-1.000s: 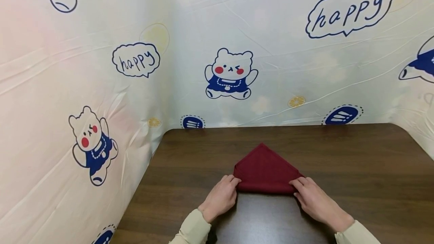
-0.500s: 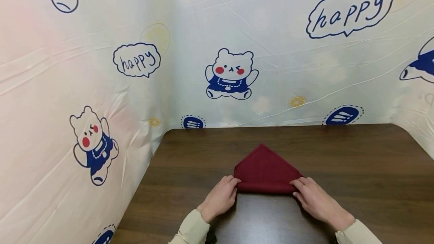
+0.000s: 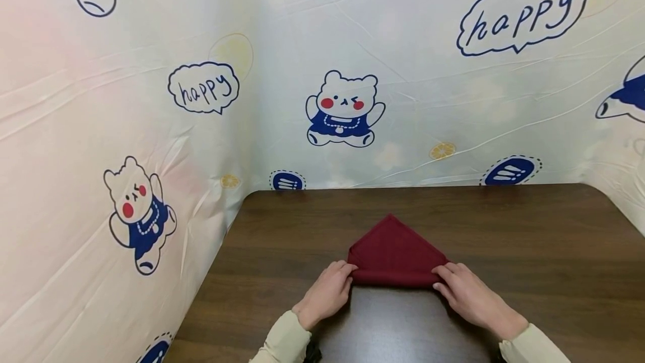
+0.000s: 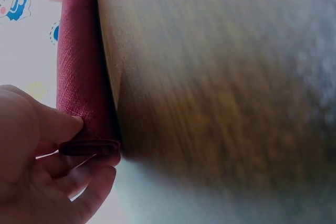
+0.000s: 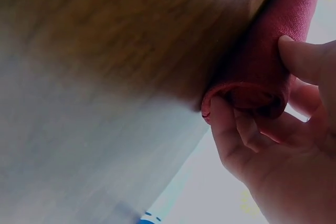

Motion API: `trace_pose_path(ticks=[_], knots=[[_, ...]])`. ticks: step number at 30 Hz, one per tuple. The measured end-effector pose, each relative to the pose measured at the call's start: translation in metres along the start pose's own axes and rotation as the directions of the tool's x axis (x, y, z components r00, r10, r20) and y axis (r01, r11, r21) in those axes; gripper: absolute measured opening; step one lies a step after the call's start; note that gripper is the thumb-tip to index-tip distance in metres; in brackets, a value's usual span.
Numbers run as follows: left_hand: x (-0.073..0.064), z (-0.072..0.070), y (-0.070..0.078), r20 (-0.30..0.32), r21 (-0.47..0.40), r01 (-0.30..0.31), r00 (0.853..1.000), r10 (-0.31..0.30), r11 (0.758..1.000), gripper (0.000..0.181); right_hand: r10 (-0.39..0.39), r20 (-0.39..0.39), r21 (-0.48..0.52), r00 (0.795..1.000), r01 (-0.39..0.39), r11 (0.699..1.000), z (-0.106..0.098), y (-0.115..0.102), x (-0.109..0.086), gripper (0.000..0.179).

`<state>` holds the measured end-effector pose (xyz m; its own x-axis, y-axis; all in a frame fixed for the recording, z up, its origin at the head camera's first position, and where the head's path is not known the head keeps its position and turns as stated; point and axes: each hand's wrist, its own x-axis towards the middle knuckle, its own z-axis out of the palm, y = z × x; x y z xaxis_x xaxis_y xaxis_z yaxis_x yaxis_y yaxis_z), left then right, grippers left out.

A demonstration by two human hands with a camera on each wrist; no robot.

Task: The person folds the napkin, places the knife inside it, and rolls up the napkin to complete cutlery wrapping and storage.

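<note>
A dark red cloth point(image 3: 395, 248) lies on the table with its pointed corner toward the far side and its near edge rolled into a thick strip. At the strip's left end my left hand point(image 3: 325, 293) grips it, thumb on the near side and fingers at the end. In the left wrist view, flat folded layers show at that end of the cloth point(image 4: 84, 77). My right hand point(image 3: 471, 298) holds the other end. The right wrist view shows the cloth point(image 5: 257, 72) curled into a hollow roll, with fingertips point(image 5: 223, 111) at its opening and the thumb pressing its side.
A dark brown wooden table point(image 3: 529, 228) spreads around the cloth, with rounded far corners. Behind it and to the left hangs a pale curtain point(image 3: 272, 128) printed with bears and speech bubbles. Light-coloured sleeves point(image 3: 284, 338) cover both forearms.
Both hands stay at the two ends of the roll. The rolled near edge stands out slightly more from the flat part; otherwise the cloth looks much the same.
</note>
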<state>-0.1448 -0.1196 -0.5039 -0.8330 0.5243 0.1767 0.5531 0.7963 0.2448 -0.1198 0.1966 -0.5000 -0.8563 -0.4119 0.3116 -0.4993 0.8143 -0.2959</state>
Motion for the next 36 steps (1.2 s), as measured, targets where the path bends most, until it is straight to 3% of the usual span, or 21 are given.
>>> trace_pose_path(ticks=[14,24,31,36], knots=[[0.0023,0.0004,-0.0011,0.011,-0.078,0.038,0.999,-0.037,0.996,0.026,0.047,0.087,0.062,0.995,-0.052,0.997,-0.0034,0.002,0.0037,0.019],[0.0013,0.0016,0.0023,-0.004,-0.084,0.098,0.995,-0.099,0.992,0.024,0.115,0.2,0.115,0.973,-0.14,0.983,-0.0064,0.0018,0.0063,0.02],[0.0021,0.0018,0.0004,0.031,-0.123,0.155,0.988,-0.152,0.98,0.02,0.126,0.175,0.107,0.976,-0.146,0.984,-0.0065,0.0,0.0059,0.021],[0.0036,0.0007,-0.0008,0.026,-0.17,0.162,0.987,-0.16,0.972,0.013,0.125,0.156,0.099,0.98,-0.141,0.985,-0.0085,-0.0004,0.0064,0.022]])
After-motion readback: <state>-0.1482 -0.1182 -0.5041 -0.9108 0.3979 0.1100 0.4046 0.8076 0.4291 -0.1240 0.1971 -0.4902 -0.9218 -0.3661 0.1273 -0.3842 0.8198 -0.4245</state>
